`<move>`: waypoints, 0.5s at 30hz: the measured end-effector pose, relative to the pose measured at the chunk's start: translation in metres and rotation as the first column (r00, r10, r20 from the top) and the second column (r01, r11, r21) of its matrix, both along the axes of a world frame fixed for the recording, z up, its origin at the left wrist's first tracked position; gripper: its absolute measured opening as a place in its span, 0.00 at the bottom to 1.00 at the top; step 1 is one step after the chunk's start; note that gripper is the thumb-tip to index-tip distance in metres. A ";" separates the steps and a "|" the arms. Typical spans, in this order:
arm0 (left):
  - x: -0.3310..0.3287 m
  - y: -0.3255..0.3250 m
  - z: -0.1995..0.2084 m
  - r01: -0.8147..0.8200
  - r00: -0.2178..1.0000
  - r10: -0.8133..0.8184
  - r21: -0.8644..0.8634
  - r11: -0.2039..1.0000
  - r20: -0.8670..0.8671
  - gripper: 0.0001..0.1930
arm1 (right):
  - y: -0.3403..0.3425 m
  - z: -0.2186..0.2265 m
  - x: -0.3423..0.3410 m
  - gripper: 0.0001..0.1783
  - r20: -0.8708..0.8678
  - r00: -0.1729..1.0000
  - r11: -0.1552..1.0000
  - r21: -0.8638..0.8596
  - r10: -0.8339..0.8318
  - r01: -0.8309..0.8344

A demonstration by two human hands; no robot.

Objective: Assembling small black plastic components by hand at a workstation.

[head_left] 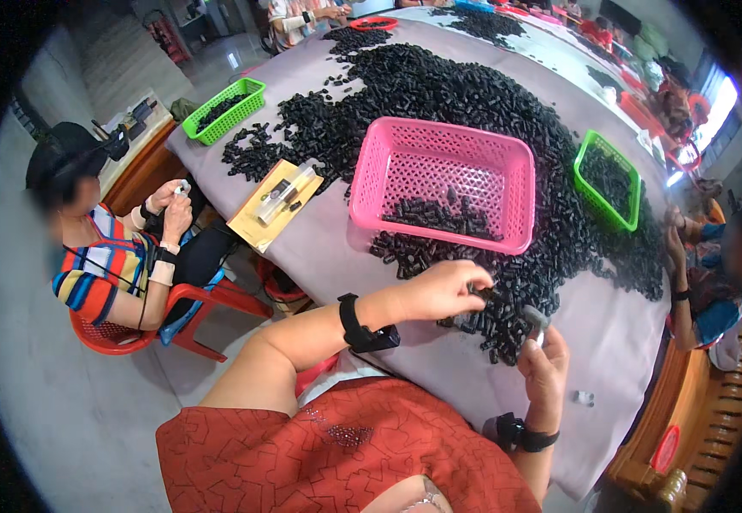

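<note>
Your left hand (441,289), just nearside of the pink basket (446,137): fingers curled, any contents indistinct against black pieces (422,81); grip cannot be told. Your right hand (545,361), basket's near right: pinching a small grey-and-white piece (537,321), partly covered, details blurred. Black pieces: short, cylindrical, heaped around and inside basket.

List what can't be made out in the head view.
All head view:
Left hand: whether it grips anything; the dark heap behind blends in.
Right hand: whether the white bit belongs to the grey piece it holds; too small.
Under the pink perforated basket: hidden by the basket.
Rightmost co-worker: partly lost in the dark fisheye rim.
</note>
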State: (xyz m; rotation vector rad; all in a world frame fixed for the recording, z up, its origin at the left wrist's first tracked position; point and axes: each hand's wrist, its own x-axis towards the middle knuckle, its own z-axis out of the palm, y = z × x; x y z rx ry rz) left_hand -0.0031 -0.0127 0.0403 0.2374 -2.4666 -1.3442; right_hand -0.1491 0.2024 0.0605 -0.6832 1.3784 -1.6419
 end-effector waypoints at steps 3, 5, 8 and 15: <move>0.001 0.012 -0.007 -0.012 0.993 0.060 -0.417 0.909 0.103 0.16 | 0.018 -0.003 -0.012 0.25 -0.069 0.995 0.998 -0.016 -0.068 0.067; -0.001 0.006 -0.020 0.039 0.983 0.054 -0.489 0.872 0.175 0.15 | 0.027 0.004 -0.012 0.25 -0.049 0.991 0.992 -0.033 -0.123 0.121; -0.007 0.005 -0.020 0.054 0.992 0.008 -0.485 0.873 0.126 0.14 | 0.051 0.017 -0.005 0.28 -0.135 0.971 0.979 0.023 -0.197 0.202; -0.005 0.005 -0.016 0.074 0.989 -0.009 -0.455 0.887 0.145 0.13 | 0.072 0.020 -0.001 0.23 -0.136 0.952 0.960 0.017 -0.273 0.278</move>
